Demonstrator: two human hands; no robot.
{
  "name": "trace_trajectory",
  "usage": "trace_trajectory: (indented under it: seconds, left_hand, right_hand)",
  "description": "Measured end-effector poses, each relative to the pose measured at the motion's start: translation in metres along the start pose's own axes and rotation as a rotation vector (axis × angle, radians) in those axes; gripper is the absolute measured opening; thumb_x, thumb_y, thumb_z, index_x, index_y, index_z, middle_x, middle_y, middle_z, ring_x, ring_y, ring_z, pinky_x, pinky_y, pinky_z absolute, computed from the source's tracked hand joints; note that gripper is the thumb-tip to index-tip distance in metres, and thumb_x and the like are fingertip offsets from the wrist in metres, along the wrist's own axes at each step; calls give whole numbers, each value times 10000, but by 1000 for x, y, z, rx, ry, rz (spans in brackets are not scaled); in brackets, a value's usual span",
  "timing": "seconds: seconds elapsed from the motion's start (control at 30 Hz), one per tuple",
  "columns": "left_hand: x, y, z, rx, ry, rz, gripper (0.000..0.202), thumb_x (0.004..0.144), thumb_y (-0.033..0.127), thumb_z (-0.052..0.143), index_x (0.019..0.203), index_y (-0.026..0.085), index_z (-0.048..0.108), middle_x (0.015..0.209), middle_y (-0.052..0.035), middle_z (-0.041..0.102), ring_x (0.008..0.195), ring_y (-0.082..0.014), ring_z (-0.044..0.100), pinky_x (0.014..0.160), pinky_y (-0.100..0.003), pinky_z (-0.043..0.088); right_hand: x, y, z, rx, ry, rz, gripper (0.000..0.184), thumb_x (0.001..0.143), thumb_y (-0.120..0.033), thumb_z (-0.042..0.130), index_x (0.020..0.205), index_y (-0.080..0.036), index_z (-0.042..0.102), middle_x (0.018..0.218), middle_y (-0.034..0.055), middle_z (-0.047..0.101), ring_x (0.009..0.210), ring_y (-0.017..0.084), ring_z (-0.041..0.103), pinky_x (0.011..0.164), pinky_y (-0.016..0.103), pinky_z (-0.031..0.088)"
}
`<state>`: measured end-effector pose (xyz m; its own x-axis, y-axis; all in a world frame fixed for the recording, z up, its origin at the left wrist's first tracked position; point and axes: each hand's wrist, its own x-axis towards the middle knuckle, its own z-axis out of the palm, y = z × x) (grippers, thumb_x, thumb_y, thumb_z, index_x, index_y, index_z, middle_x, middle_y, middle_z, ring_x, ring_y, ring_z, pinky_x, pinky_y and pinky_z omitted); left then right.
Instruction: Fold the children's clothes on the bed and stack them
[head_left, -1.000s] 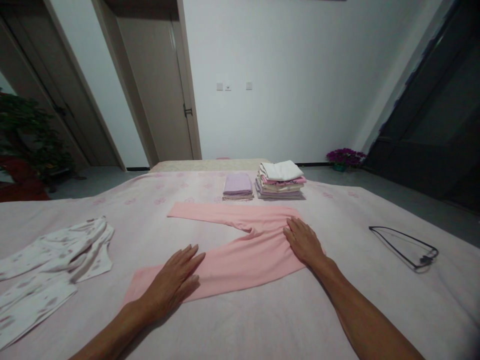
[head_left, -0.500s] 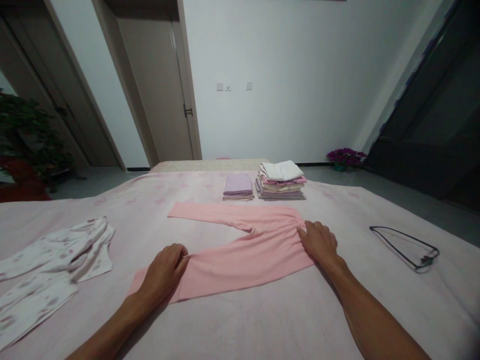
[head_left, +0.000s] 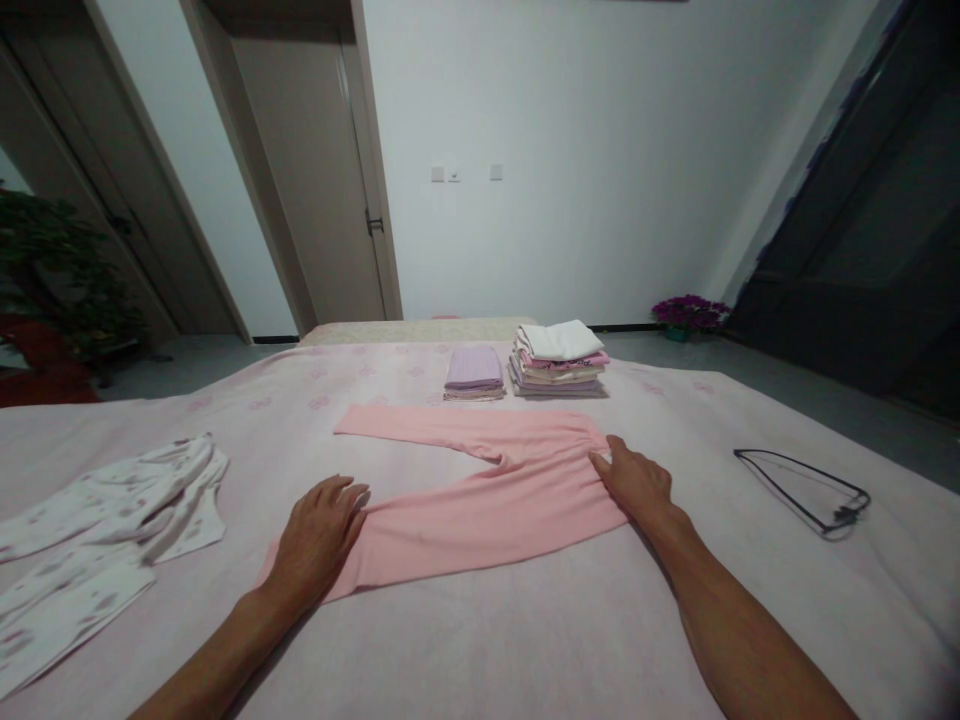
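Note:
Pink pants (head_left: 465,530) lie spread on the bed, legs to the left and waistband to the right. My left hand (head_left: 319,535) rests open over the near leg, close to its hem, fingers stretched out and slightly apart; part of the hem is hidden under it. At the waistband, my right hand (head_left: 636,480) lies with its thumb on the fabric and apart from the index finger. Its other fingers are partly hidden, and no fold of cloth shows gripped in it. Small wrinkles run near the waist and crotch.
Behind the pants stand a folded lilac stack (head_left: 474,370) and a taller stack of folded clothes (head_left: 559,360). White patterned clothing (head_left: 135,510) lies loosely at left. A black wire-like loop (head_left: 802,490) is at right on the pale pink bedsheet (head_left: 525,650).
My left hand has flattened, its fingers loosening from the near leg and shifting slightly left. My right hand stays at the waistband, its fingers a little straighter. The pants have hardly moved.

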<state>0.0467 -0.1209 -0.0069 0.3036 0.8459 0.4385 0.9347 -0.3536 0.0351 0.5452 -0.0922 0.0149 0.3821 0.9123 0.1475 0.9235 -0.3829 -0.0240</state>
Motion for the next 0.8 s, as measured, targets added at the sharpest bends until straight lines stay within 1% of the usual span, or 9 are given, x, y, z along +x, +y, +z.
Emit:
trace_trajectory:
  seconds: [0.07, 0.1, 0.17, 0.27, 0.37, 0.5, 0.6, 0.7, 0.8]
  left_hand:
    - [-2, -2, 1, -17, 64, 40, 289, 984, 294, 493, 1215, 212, 645, 1357, -135, 573, 1360, -319, 442, 1109, -515, 398]
    - [-3, -3, 0, -40, 79, 68, 293, 991, 293, 483, 1217, 209, 648, 1387, -136, 555, 1397, -317, 406, 1129, -516, 389]
    - [-6, -3, -2, -101, 68, 143, 309, 999, 309, 477, 1238, 212, 646, 1433, -124, 529, 1444, -300, 356, 1152, -498, 390]
    - [-10, -5, -6, -156, -45, 261, 364, 995, 353, 492, 1320, 250, 621, 1496, -85, 499, 1489, -284, 294, 1173, -477, 390]
    - [-15, -11, -6, -137, -146, 301, 460, 997, 402, 485, 1444, 305, 533, 1551, -49, 464, 1498, -283, 292, 1182, -475, 380]
    - [-19, -17, -3, -99, -199, 303, 555, 1005, 453, 459, 1544, 359, 368, 1617, -23, 366, 1491, -271, 324, 1201, -459, 335]
    - [-21, -18, -2, -80, -233, 278, 574, 1009, 481, 437, 1560, 381, 311, 1635, -20, 318, 1495, -261, 323, 1216, -467, 286]
    - [-22, -19, 0, -62, -276, 196, 581, 1007, 510, 416, 1562, 369, 313, 1640, -38, 302, 1502, -270, 309, 1214, -490, 266]
    - [-24, -24, 2, -12, -278, 38, 557, 1009, 503, 383, 1537, 325, 396, 1622, -72, 347, 1494, -295, 321, 1192, -516, 278]
  right_hand:
    - [1, 1, 1, 7, 1, 1, 590, 1000, -571, 344, 1400, -160, 483, 1074, 195, 731, 987, 360, 706, 809, 443, 489]
    - [2, 2, 1, 11, 2, 1, 593, 998, -574, 343, 1400, -162, 486, 1077, 196, 730, 989, 358, 706, 812, 443, 489]
    - [3, 3, 2, 21, 3, 9, 600, 994, -579, 348, 1404, -163, 487, 1083, 196, 728, 998, 353, 705, 823, 443, 489]
    - [4, 5, 1, 35, -9, 26, 625, 987, -590, 358, 1424, -158, 475, 1106, 204, 722, 1024, 350, 698, 843, 448, 486]
    - [6, 9, 0, 40, -16, 32, 653, 981, -607, 357, 1442, -156, 462, 1128, 216, 715, 1037, 350, 694, 861, 454, 482]
    - [8, 12, 1, 40, -27, 38, 656, 980, -617, 355, 1445, -167, 465, 1139, 214, 713, 1047, 349, 690, 869, 453, 478]
    - [7, 13, 1, 46, -28, 27, 642, 986, -613, 345, 1435, -172, 475, 1163, 201, 707, 1058, 343, 684, 875, 453, 474]
    - [3, 13, 1, 42, 18, 0, 585, 1017, -554, 295, 1401, -169, 511, 1200, 186, 687, 1059, 327, 675, 868, 442, 474]
    - [0, 15, 2, 0, 149, -54, 531, 1040, -462, 261, 1368, -158, 548, 1235, 186, 655, 1089, 316, 637, 887, 430, 461]
